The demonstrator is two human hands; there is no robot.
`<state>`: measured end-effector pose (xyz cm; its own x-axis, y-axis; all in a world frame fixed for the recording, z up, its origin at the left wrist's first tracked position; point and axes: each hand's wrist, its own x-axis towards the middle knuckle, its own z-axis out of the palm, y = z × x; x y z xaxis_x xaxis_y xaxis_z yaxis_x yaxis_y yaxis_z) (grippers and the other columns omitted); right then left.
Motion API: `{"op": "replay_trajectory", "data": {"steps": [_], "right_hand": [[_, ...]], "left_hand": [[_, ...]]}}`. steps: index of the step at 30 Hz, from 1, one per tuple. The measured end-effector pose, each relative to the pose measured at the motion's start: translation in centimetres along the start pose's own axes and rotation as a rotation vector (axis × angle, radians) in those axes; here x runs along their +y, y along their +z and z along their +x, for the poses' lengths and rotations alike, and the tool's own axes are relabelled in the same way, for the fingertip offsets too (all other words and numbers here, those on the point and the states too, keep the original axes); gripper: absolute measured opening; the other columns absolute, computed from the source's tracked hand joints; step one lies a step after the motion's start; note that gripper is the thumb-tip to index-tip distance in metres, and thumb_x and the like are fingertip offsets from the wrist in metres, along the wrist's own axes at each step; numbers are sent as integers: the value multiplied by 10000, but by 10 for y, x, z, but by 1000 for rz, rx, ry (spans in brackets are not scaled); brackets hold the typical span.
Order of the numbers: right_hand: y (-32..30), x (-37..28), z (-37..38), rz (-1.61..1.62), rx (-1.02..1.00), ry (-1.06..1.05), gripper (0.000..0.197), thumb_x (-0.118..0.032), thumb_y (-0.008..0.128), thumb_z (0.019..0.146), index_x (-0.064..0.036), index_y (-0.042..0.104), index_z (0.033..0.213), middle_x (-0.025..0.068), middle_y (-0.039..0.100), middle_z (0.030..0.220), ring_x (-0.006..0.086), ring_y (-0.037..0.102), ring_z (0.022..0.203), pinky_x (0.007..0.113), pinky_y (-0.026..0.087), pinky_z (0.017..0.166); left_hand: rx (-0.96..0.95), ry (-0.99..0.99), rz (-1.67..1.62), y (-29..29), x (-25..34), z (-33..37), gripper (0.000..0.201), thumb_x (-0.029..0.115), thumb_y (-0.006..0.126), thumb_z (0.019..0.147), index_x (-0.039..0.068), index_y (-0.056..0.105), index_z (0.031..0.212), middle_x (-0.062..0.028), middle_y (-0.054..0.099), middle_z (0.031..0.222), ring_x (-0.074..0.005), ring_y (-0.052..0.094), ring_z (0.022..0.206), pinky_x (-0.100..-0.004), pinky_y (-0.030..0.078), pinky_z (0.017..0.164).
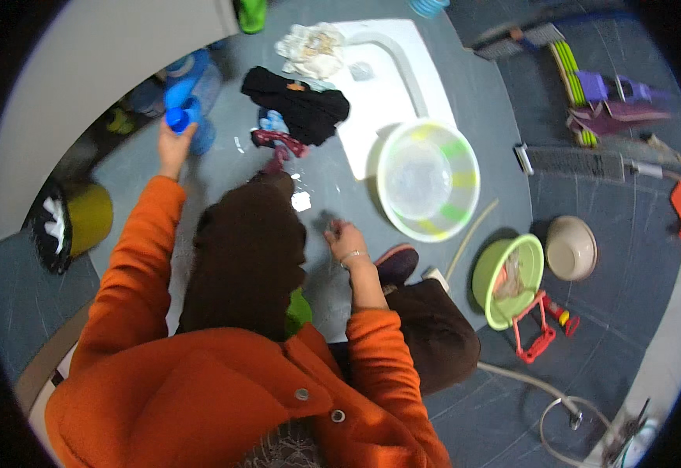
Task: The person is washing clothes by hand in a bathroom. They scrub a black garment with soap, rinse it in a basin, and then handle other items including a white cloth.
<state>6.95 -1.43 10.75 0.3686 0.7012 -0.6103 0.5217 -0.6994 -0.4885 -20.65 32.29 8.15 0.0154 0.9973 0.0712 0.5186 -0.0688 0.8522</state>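
At the left, my left hand (176, 146) is closed round a blue bottle (202, 137) near its blue cap. The bottle looks upright on the grey floor beside a larger blue container. My right hand (343, 239) hangs over the floor between my knees, fingers loosely curled and slightly apart, with nothing visible in them. Ahead lies a pile of dark clothes (309, 109), with a dark red piece (278, 142) at its near side. A cream crumpled cloth (311, 51) lies beyond. To the right, a pale basin with green and yellow patches (465, 179) partly overlaps a white floor pan (360, 144).
A green basin (480, 273) with things inside and a beige bowl (572, 248) stand at the right. A red-handled item (539, 343) and a hose (527, 376) lie nearby. Brushes and racks line the right wall. A yellow bin (91, 214) stands at the left.
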Motion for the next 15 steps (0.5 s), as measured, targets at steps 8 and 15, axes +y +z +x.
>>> {"op": "replay_trajectory", "data": {"steps": [8, 15], "right_hand": [[-6, -1, -1, 34, 70, 27, 340, -285, 607, 802, -61, 601, 1058, 192, 590, 1058, 354, 567, 986, 414, 455, 857], [-20, -2, -8, -26, 117, 3, 367, -290, 606, 790, -68, 617, 1082, 189, 589, 1104, 340, 558, 1023, 398, 435, 909]], "left_hand": [[-10, 124, 131, -4, -34, 17, 662, 307, 779, 668, 1, 500, 1185, -155, 577, 1104, -248, 562, 990, -345, 430, 879], [-135, 104, 85, -35, -61, 43, 566, 281, 761, 728, -50, 530, 1126, -130, 589, 1085, -201, 552, 967, -329, 419, 881]]}}
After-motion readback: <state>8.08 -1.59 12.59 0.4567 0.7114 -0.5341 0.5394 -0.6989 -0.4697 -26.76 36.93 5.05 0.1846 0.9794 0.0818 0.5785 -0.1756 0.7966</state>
